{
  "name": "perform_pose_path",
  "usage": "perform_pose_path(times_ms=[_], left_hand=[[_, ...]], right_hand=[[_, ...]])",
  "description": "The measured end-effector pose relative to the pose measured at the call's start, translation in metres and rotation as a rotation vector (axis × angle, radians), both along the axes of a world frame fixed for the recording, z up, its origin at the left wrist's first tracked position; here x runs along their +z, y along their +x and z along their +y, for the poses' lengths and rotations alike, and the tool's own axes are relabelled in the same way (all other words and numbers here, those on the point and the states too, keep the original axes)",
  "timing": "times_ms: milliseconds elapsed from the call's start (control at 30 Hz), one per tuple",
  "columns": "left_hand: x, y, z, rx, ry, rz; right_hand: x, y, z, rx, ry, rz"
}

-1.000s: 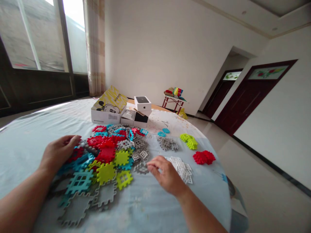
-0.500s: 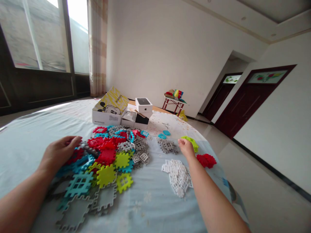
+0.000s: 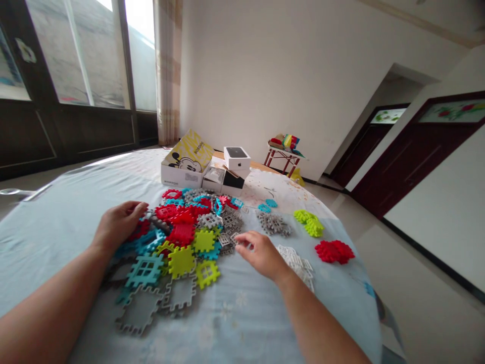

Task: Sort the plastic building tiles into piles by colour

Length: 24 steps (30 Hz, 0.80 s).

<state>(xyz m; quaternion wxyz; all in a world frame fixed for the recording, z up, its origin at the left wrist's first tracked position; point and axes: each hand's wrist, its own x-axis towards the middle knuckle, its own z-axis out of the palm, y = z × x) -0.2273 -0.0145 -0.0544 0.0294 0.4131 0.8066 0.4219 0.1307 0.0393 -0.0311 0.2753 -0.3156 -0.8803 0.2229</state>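
A mixed heap of plastic waffle tiles point(image 3: 182, 237) in red, blue, lime and grey lies on the pale blue tablecloth point(image 3: 56, 227). My left hand point(image 3: 119, 225) rests on the heap's left edge, fingers curled over red and blue tiles. My right hand point(image 3: 259, 253) reaches the heap's right edge, fingertips pinched at small white and grey tiles. Sorted piles lie to the right: white tiles point(image 3: 299, 263) partly hidden behind my right hand, grey tiles point(image 3: 275, 223), lime tiles point(image 3: 308, 222), red tiles point(image 3: 334, 251), and two blue tiles point(image 3: 267, 205).
A yellow cartoon-print box point(image 3: 185, 162) and stacked white and black phone boxes point(image 3: 231, 169) stand at the table's far side. The round table's edge drops off on the right to a tiled floor. A small red-legged stool point(image 3: 282, 151) with toys stands by the far wall.
My right hand has come back from the lime pile at the far right to the right edge of the mixed heap. My left hand has stayed on the heap. The camera has shifted.
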Motion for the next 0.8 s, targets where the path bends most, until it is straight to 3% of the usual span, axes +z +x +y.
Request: perform_pose_path(times_ms=[133, 233, 433, 700, 800], left_hand=[[-0.003, -0.002, 0.001, -0.003, -0.002, 0.004], [-0.005, -0.004, 0.001, -0.011, -0.010, 0.002], [-0.005, -0.006, 0.002, 0.003, -0.043, 0.005], [-0.008, -0.010, 0.009, 0.023, -0.107, 0.007], [-0.016, -0.018, 0.014, 0.033, -0.113, 0.055]], right_hand=[[-0.010, -0.016, -0.025, 0.228, 0.036, -0.120], [-0.020, -0.022, -0.032, 0.307, 0.100, -0.180], [-0.024, -0.023, -0.027, 0.308, 0.162, -0.254], [0.002, 0.003, -0.015, 0.278, 0.040, -0.152], [0.010, 0.019, -0.003, 0.202, -0.016, -0.116]])
